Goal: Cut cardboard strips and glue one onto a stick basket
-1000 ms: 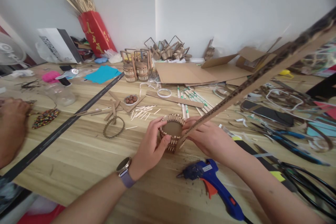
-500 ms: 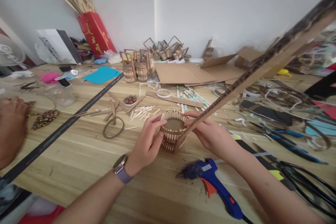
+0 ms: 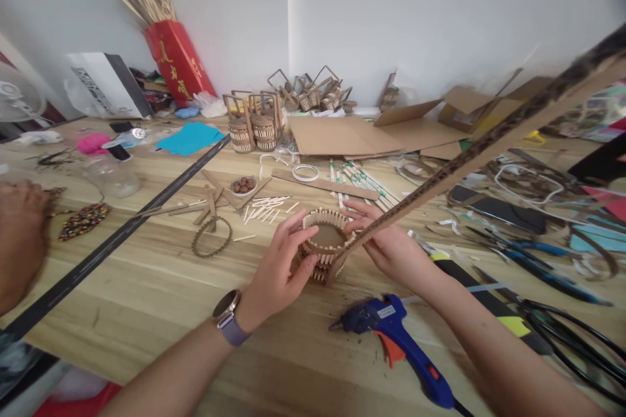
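Note:
A small round basket [image 3: 323,251] of pale sticks and brown cardboard bands stands on the wooden table. My left hand [image 3: 281,264] is wrapped against its left side, thumb and fingers on the rim and wall. On the other side my right hand [image 3: 386,238] touches the right rim, partly behind a long cardboard strip [image 3: 440,176]. That strip rises from the basket's front toward the upper right. A blue glue gun [image 3: 396,335] lies in front of the basket. Loose pale sticks [image 3: 267,208] and an oval cardboard ring [image 3: 212,238] lie to the left.
Finished small baskets [image 3: 254,127] and flat cardboard [image 3: 342,135] are at the back. Pliers [image 3: 538,267], black-handled scissors [image 3: 567,332] and a phone [image 3: 499,208] lie right. Another person's hand [image 3: 22,241] is at the far left, near a beaded piece [image 3: 84,221].
The long strip's free end has swung lower at the right. The basket has shifted slightly right, and my right hand's fingers have spread a little.

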The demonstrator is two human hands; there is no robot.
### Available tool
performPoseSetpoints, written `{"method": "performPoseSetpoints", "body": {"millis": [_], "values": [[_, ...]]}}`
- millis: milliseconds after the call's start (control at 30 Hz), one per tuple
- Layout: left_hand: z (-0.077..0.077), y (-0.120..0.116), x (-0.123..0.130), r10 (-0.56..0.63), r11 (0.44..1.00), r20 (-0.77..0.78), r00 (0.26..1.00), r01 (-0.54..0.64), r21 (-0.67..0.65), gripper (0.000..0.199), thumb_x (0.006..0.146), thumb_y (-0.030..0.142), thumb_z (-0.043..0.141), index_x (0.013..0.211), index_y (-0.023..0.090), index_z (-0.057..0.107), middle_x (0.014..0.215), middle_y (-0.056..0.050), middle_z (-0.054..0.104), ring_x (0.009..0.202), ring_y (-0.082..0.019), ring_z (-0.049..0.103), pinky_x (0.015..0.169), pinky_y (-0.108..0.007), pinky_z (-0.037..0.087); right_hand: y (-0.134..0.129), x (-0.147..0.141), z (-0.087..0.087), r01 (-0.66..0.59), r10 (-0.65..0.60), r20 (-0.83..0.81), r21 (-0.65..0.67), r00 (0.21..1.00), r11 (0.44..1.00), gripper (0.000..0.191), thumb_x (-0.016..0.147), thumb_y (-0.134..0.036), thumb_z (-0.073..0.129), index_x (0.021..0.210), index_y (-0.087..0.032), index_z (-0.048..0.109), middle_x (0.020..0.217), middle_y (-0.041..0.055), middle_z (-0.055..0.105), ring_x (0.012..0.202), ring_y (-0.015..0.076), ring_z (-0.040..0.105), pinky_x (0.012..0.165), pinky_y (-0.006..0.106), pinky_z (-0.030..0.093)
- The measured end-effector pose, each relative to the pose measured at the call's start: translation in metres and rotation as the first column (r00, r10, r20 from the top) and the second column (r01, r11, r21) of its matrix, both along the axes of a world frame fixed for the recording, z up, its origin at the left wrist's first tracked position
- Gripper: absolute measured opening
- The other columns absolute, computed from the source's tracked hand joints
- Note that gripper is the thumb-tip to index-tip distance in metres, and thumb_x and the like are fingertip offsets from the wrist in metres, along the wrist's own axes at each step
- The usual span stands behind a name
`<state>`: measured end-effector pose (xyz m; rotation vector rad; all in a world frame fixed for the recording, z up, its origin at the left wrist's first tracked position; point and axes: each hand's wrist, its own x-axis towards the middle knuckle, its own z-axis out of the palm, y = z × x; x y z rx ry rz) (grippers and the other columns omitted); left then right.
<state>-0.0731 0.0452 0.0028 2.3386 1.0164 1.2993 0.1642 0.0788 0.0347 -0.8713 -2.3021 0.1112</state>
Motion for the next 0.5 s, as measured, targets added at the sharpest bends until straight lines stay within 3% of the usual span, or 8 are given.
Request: {"method": "performPoseSetpoints", "body": {"millis": [500], "values": [[-0.0024,-0.0042,-0.0012,0.027,0.999,-0.069,0.997,-0.024,0.035,0.036,0.092,0.012,0.052,0.127,0.023,0.049,0.147,-0.016,0.040,0.140,-0.025,0.039,0.112,-0.044,0.040,-0.0025,-0.0024,-0.0054,0.004,-0.005,0.030,0.029,1.000,1.000,0.027,0.092,-0.006,0.039,0.104,-0.022,0.057,0.133,0.0165,0.060,0.124,0.0245,0.059,0.094,0.047,0.056]]}}
